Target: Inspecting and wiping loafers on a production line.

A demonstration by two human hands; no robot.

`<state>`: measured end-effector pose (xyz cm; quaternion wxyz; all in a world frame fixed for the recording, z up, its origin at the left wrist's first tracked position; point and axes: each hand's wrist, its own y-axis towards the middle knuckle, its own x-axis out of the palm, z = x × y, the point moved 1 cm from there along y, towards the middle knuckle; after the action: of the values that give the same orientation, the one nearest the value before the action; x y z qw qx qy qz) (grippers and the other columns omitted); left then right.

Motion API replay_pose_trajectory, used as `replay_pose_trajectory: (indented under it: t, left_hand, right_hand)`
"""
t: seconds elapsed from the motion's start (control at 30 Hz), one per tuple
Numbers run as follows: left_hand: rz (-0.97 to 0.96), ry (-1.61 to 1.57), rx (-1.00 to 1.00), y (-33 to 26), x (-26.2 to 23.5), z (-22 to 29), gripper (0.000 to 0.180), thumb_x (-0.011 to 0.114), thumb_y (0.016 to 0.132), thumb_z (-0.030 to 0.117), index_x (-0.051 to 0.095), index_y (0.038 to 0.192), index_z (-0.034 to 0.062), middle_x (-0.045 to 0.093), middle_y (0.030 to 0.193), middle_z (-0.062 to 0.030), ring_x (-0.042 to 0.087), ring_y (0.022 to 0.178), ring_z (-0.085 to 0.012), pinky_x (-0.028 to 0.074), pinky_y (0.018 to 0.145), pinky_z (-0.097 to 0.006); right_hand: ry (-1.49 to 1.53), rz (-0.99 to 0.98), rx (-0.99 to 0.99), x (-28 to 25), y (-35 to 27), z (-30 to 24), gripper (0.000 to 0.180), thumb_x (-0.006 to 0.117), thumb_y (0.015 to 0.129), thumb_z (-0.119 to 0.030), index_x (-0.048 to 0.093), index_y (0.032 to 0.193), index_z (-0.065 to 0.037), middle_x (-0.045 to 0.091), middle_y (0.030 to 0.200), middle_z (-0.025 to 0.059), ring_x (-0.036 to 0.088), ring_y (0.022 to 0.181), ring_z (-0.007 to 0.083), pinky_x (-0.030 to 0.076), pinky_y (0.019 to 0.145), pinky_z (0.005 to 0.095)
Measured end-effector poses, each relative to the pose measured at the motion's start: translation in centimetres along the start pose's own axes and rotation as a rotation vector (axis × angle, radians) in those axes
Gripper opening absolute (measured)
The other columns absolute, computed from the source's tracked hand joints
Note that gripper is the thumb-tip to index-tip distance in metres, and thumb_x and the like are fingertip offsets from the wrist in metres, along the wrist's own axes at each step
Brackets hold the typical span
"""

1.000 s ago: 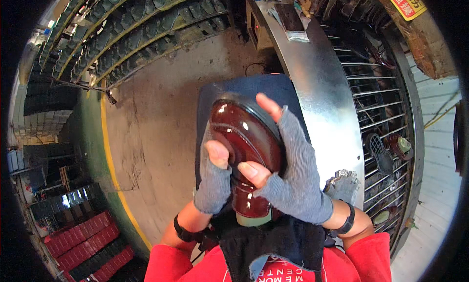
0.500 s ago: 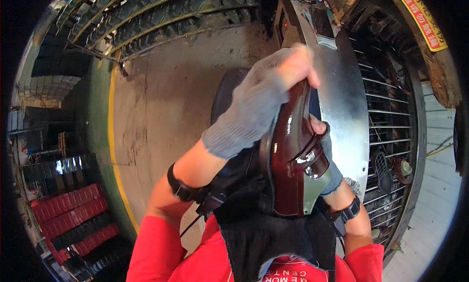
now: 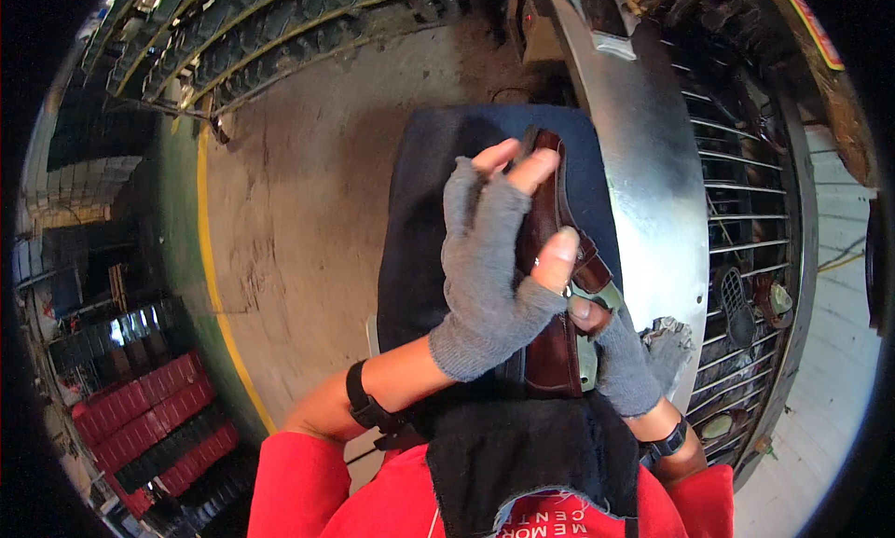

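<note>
A glossy burgundy leather shoe (image 3: 545,356) with a pale green form (image 3: 587,361) inside lies lengthwise over my lap, toe pointing away. Above its upper is my left hand (image 3: 494,258), in a grey fingerless glove, its fingers stretched toward the toe and its thumb apart along the inner side. The left palm covers much of the shoe's middle; how firmly it touches cannot be told. My right hand (image 3: 620,356), gloved likewise, grips the shoe from the right near the opening, thumb on top and other fingers hidden.
Dark blue cloth (image 3: 419,193) spreads beneath the shoe. On the right runs a metal bench (image 3: 657,202), with a barred rack (image 3: 746,216) beyond holding shoe parts and a sole (image 3: 735,305). Shelves of dark shoes (image 3: 308,34) stand at the far left, red stacked pieces (image 3: 149,412) at the near left.
The shoe has dropped lower toward my lap and turned. My left hand has come off the toe end and slid back toward me, fingers opening. My right hand has shifted nearer to me.
</note>
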<state>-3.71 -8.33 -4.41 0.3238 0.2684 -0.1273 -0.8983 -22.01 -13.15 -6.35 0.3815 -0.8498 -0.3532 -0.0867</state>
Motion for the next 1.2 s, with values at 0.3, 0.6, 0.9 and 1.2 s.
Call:
replay_pose_trajectory:
  t: [0.3,0.6,0.9,1.2]
  left_hand:
    - [-0.487,-0.707,-0.262,3.2,1.2,-3.9,0.038,0.049,0.11,0.015,0.061,0.142,-0.0017,0.066,0.138,-0.017,0.063,0.13,-0.0273,0.045,0.116,-0.041]
    - [-0.371,-0.505,-0.497,-2.9,-1.0,-9.3,0.046,0.049,0.113,0.034,0.063,0.133,-0.0044,0.071,0.113,-0.0136,0.068,0.104,-0.0229,0.054,0.094,-0.038]
    - [-0.467,-0.623,-0.585,-1.2,2.3,-8.2,0.046,0.053,0.111,0.037,0.062,0.13,-0.0044,0.07,0.11,-0.0137,0.068,0.1,-0.0215,0.056,0.092,-0.036]
    - [-0.733,-0.932,-0.977,-2.0,7.4,-4.1,0.051,0.057,0.11,0.04,0.057,0.141,0.0,0.07,0.121,-0.0199,0.071,0.11,-0.029,0.06,0.095,-0.044]
  right_hand:
    - [0.134,0.447,-0.49,-17.3,-5.4,-2.0,0.055,0.073,0.097,-0.034,0.058,0.141,-0.004,0.068,0.126,0.0056,0.067,0.111,0.0178,0.055,0.097,0.0344]
    - [-0.548,1.507,0.094,-38.4,-24.9,3.6,0.068,0.085,0.082,-0.028,0.059,0.14,-0.004,0.066,0.129,0.0154,0.065,0.113,0.0267,0.052,0.097,0.0406]
    - [-1.553,0.914,-0.292,-35.4,-11.2,-0.1,0.085,0.089,0.077,-0.026,0.05,0.151,-0.012,0.053,0.149,0.0166,0.052,0.138,0.0404,0.044,0.115,0.0491]
    - [-1.64,0.199,-0.826,-16.1,-8.0,-6.2,0.083,0.088,0.073,-0.027,0.057,0.148,-0.011,0.059,0.147,0.0141,0.055,0.137,0.0341,0.043,0.115,0.048]
